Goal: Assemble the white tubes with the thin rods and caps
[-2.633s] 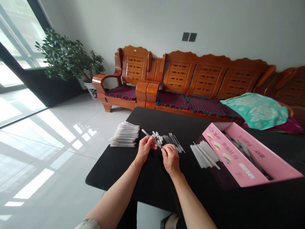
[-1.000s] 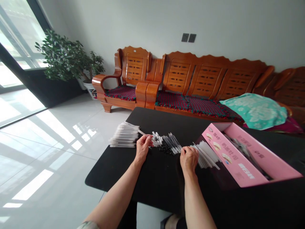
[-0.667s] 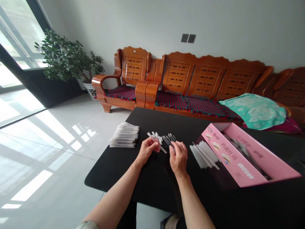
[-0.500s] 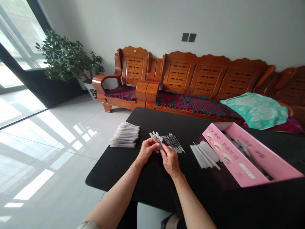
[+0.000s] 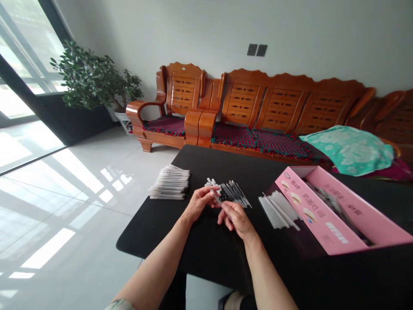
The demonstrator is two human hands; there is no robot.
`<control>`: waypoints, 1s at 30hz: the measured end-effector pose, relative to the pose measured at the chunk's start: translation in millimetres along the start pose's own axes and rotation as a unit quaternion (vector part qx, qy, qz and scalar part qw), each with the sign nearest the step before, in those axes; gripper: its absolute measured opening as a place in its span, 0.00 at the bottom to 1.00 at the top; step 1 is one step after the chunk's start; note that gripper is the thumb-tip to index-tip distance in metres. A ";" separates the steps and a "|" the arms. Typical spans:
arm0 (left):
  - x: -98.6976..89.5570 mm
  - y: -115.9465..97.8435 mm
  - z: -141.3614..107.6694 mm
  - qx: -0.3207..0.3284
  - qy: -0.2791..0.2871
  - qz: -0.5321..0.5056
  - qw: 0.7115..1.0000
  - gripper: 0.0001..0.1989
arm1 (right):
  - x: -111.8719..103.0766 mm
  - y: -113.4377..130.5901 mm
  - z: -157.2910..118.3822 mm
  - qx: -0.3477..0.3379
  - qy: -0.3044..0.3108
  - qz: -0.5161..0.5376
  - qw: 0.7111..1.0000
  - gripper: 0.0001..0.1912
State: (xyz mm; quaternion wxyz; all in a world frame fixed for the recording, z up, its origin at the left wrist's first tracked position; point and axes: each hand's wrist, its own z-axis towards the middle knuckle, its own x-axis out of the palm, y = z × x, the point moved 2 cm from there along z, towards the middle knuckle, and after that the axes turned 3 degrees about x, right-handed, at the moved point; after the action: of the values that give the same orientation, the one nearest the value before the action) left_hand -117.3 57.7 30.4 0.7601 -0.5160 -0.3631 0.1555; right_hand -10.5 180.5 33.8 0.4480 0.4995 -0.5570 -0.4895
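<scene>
My left hand [image 5: 200, 203] is closed, pinching a short whitish pen part [image 5: 217, 197] between thumb and fingers. Close to the lower end of that part is my right hand [image 5: 237, 218], its fingers loosely bent and apart; whether a fingertip touches it I cannot tell. Just beyond the hands lie small white pieces [image 5: 211, 182], partly covered by my left fingers. Beside them spreads a bunch of thin dark pen refills [image 5: 237, 193] with silvery tips. A stack of white pens [image 5: 170, 183] with dark ends lies to the left. Translucent white tubes [image 5: 279, 210] lie to the right.
The black table [image 5: 155, 228] has a rounded front left corner. On its right stands an open pink box [image 5: 309, 211] with dark items inside. Behind it runs a wooden sofa [image 5: 245, 97] with a turquoise cloth [image 5: 351, 148]. A potted plant [image 5: 93, 77] stands by the window.
My right hand has drawn back slightly to the right and down, its fingers loosening from the part. My left hand keeps its pinch in nearly the same place.
</scene>
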 end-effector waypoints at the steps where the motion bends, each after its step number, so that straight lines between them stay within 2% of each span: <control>1: -0.1 0.2 0.2 0.001 -0.005 0.002 1.000 0.19 | -0.6 -0.2 -0.1 0.000 0.000 0.000 1.000 0.23; 4: -1.6 1.3 1.1 -0.001 -0.038 0.004 0.999 0.16 | -2.5 1.5 0.4 -0.046 -0.045 -0.053 0.997 0.21; 6: -2.8 2.5 1.5 -0.003 -0.059 0.001 0.998 0.15 | -1.6 3.7 1.0 -0.101 -0.080 -0.141 0.982 0.21; 8: -4.1 4.1 1.8 -0.003 -0.075 -0.002 0.997 0.16 | 1.1 4.9 1.5 -0.147 -0.121 -0.255 0.948 0.20; 10: -5.7 5.8 2.1 -0.003 -0.092 -0.007 0.996 0.16 | 5.0 4.5 1.9 -0.181 -0.162 -0.356 0.902 0.19; 12: -7.4 7.3 2.4 -0.005 -0.104 -0.012 0.995 0.16 | 8.6 2.8 2.7 -0.202 -0.188 -0.410 0.869 0.18; 13: -8.1 7.6 2.5 -0.005 -0.108 -0.014 0.994 0.17 | 9.8 1.9 3.1 -0.205 -0.194 -0.414 0.865 0.18; 14: -8.6 7.5 2.5 -0.004 -0.109 -0.015 0.994 0.17 | 10.4 1.0 3.7 -0.201 -0.191 -0.402 0.872 0.19; 16: -8.7 6.4 2.4 -0.001 -0.101 -0.014 0.995 0.16 | 9.4 -0.7 4.8 -0.162 -0.162 -0.324 0.918 0.20; 18: -7.2 4.6 2.1 -0.003 -0.076 -0.017 0.997 0.16 | 6.7 -2.1 4.8 -0.095 -0.100 -0.191 0.972 0.23; 20: -4.5 3.1 1.5 -0.010 -0.046 -0.025 0.999 0.16 | 3.7 -2.3 2.8 -0.033 -0.029 -0.061 0.997 0.25; 23: -0.9 2.4 0.7 -0.024 -0.019 -0.034 0.999 0.16 | -0.4 -1.4 -1.8 0.013 0.045 0.040 0.998 0.26; 25: 0.1 2.7 0.6 -0.027 -0.018 -0.030 0.999 0.16 | -1.7 -1.3 -3.4 0.026 0.062 0.060 0.996 0.25; 28: -1.6 3.8 1.2 -0.015 -0.042 -0.015 0.999 0.16 | -0.9 0.0 -1.9 -0.007 0.013 0.006 1.000 0.23; 30: -3.9 5.0 1.9 -0.009 -0.067 -0.009 0.998 0.17 | 2.1 2.9 0.2 -0.071 -0.054 -0.104 0.991 0.22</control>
State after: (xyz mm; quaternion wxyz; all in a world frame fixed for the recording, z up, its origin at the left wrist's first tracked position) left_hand -120.7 58.7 24.8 0.7305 -0.5082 -0.4192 0.1799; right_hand -11.3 178.4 36.6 0.3984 0.4945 -0.4888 -0.5982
